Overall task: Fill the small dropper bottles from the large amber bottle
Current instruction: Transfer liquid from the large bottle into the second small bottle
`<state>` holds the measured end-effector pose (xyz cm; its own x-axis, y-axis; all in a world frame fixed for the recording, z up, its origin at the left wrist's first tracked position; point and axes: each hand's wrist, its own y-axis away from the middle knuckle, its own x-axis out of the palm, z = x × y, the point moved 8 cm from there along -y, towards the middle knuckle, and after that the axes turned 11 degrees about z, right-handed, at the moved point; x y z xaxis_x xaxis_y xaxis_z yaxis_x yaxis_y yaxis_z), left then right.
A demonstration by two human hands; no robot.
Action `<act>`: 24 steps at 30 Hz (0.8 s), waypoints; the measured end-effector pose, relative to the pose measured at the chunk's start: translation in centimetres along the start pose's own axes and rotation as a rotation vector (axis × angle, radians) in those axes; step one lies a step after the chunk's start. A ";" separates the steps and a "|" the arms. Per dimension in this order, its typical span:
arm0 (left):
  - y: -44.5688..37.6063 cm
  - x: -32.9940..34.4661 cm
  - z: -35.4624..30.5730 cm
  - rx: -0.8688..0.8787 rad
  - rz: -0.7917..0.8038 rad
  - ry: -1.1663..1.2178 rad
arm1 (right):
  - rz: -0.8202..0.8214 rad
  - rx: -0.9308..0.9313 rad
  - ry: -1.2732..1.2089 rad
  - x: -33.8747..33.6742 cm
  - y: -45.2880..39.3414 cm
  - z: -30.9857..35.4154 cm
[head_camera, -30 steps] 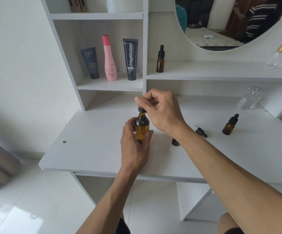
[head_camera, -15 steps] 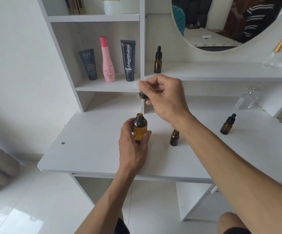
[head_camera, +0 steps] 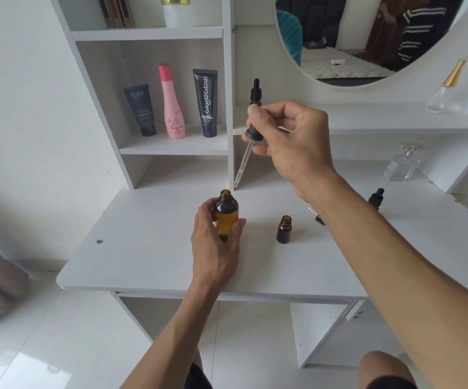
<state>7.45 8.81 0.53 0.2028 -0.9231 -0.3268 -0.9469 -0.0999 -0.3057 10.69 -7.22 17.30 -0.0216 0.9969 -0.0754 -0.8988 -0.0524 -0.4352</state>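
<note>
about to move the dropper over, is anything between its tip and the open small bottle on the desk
Nothing visible does. The right hand holds the dropper in the air, its glass tip above and left of the open small dropper bottle. The large amber bottle, gripped by the left hand, stands off to the left.

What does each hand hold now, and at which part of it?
The left hand grips the large amber bottle round its body. The fingers of the right hand pinch the dropper at its black cap and bulb; the glass tube hangs free.
</note>
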 end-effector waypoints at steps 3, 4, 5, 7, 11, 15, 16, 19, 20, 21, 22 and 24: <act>0.0 0.1 0.1 -0.004 -0.002 0.000 | -0.017 0.012 -0.020 -1.2 0.2 -0.1; 0.0 0.1 0.1 -0.007 -0.003 0.002 | -0.024 0.017 -0.020 -1.7 0.3 -0.3; 0.0 0.1 0.2 -0.011 -0.004 0.001 | -0.031 0.025 -0.019 -2.1 0.4 -0.5; 0.0 0.0 0.1 -0.009 -0.007 -0.007 | -0.050 0.049 -0.022 -3.1 0.7 -1.1; 0.1 0.0 0.1 -0.002 -0.005 -0.010 | -0.084 0.083 -0.007 -5.0 1.5 -2.5; 0.0 0.0 0.0 -0.009 -0.004 -0.007 | -0.112 0.109 0.021 -6.5 2.2 -3.5; 0.0 0.0 -0.1 -0.011 -0.003 -0.007 | -0.117 0.116 0.028 -6.8 2.4 -3.8; 0.1 -0.1 -0.1 -0.020 -0.003 -0.008 | -0.134 0.128 0.034 -7.6 2.9 -4.4; 0.1 -0.1 -0.1 -0.023 -0.003 -0.011 | -0.137 0.131 0.034 -7.8 3.0 -4.7; 0.1 -0.1 -0.1 -0.025 -0.004 -0.013 | -0.139 0.133 0.035 -7.9 3.0 -4.8; 0.1 -0.1 -0.1 -0.027 -0.006 -0.015 | -0.140 0.134 0.039 -8.1 3.1 -5.0; 0.1 -0.1 -0.1 -0.031 -0.008 -0.016 | -0.137 0.136 0.049 -8.2 3.3 -5.3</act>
<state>7.36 8.84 0.63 0.2141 -0.9160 -0.3392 -0.9524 -0.1187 -0.2807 10.27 -15.92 11.73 0.1233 0.9900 -0.0683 -0.9428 0.0953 -0.3194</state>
